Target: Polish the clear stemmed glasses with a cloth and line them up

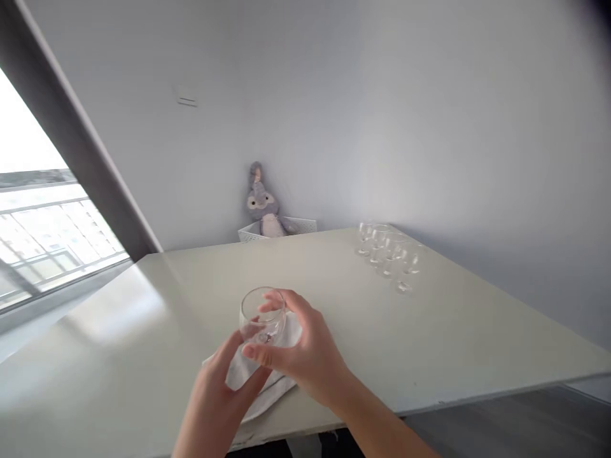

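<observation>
A clear wine glass [255,315] is held upright, rim up, over the near middle of the table. My right hand [308,353] curves around the right side of its bowl, thumb in front and fingers behind. From the lower left, my left hand [224,385] closes around the lower part of the glass. The stem and foot are hidden behind my fingers. Under both hands lies a folded white cloth [272,394], partly covered by them.
Several stemmed glasses [405,264] stand in a row at the far right of the pale table [453,337]. Behind the far edge, a grey plush rabbit [267,210] sits in a white basket [305,225]. A window [52,222] is at left; walls border the back and right.
</observation>
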`<state>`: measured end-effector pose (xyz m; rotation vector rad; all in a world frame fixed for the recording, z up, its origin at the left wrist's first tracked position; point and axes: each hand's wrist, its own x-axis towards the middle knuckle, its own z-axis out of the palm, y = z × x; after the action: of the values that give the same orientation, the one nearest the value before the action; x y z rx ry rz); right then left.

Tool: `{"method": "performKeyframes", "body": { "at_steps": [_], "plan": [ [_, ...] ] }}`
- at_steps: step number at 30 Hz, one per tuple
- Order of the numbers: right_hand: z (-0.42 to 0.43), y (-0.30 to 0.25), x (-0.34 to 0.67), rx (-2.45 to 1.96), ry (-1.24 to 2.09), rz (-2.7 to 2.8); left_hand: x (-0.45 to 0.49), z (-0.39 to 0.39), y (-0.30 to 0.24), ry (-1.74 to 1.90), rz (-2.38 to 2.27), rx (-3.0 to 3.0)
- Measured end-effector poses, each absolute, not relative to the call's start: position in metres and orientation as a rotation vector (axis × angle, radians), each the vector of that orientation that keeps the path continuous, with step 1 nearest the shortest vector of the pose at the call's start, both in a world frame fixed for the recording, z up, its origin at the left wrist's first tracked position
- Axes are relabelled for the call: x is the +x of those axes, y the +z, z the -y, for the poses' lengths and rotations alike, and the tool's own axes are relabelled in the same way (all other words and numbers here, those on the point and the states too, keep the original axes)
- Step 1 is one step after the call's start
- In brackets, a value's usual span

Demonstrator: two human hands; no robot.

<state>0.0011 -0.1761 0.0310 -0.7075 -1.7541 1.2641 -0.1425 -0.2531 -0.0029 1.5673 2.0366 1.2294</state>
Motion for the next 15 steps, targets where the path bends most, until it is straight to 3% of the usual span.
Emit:
{"method": "performKeyframes", "body": {
  "at_steps": [8, 15],
  "plan": [
    [0.186, 0.03, -0.022, -0.667, 1.269, 2.004, -0.187, 0.265, -0.014, 1.516, -1.867, 1.266],
    [0.153, -0.015, 0.048, -0.949, 1.019, 1.895, -0.322, 0.257, -0.029, 1.838, -2.364, 0.986]
  ]
}}
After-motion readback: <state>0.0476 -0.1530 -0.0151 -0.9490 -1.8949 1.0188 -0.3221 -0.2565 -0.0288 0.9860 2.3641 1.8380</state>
